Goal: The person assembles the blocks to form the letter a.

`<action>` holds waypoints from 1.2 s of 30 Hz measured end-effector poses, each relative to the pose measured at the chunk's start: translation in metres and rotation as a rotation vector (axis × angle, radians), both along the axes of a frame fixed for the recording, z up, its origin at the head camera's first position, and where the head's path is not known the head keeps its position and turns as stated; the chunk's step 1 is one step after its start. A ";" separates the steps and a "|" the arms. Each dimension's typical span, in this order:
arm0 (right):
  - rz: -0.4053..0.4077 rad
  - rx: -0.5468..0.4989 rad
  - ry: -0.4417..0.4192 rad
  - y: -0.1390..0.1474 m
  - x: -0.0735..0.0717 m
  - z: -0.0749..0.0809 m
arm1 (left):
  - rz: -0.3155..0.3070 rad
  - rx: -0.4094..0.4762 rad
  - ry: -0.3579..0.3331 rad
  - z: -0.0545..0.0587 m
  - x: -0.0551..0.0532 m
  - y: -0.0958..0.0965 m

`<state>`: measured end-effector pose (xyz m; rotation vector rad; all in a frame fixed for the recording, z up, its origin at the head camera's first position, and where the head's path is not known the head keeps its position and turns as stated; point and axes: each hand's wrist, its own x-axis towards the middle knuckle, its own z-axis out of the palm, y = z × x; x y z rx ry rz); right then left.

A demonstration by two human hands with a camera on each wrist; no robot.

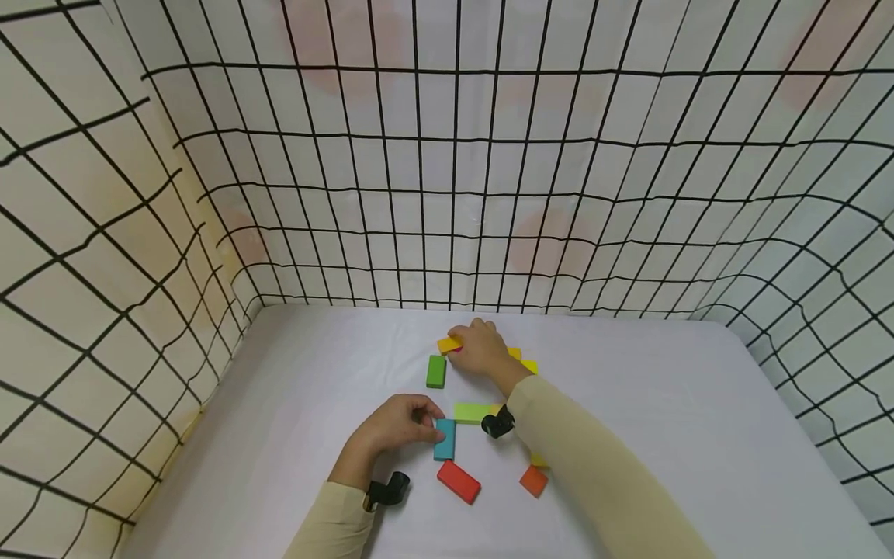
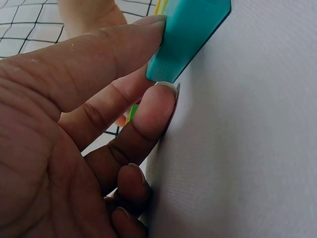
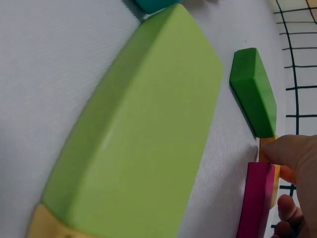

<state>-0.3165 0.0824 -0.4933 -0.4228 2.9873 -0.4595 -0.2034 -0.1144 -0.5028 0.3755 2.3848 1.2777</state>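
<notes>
My left hand (image 1: 401,423) pinches a teal block (image 1: 445,440) at its near-left side, thumb against it and fingertips by its end in the left wrist view. The teal block lies on the white surface, its far end close to a light green block (image 1: 472,413). Farther back, my right hand (image 1: 480,347) holds a yellow-orange block (image 1: 448,344) between thumb and fingers. Right beside that block is a magenta block (image 3: 255,198), mostly covered by the hand in the head view. A dark green block (image 1: 436,372) stands just in front of the yellow-orange one.
Nearer me lie a red block (image 1: 459,481) and an orange-red block (image 1: 534,480). Yellow blocks (image 1: 529,366) show past the right wrist, and others are partly hidden under the right sleeve (image 1: 594,466). A black wire mesh (image 1: 454,186) rises along the back and both sides.
</notes>
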 end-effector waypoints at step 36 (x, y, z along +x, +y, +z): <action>-0.317 -0.103 -0.136 0.038 -0.026 0.005 | 0.018 -0.019 -0.023 -0.001 0.000 0.001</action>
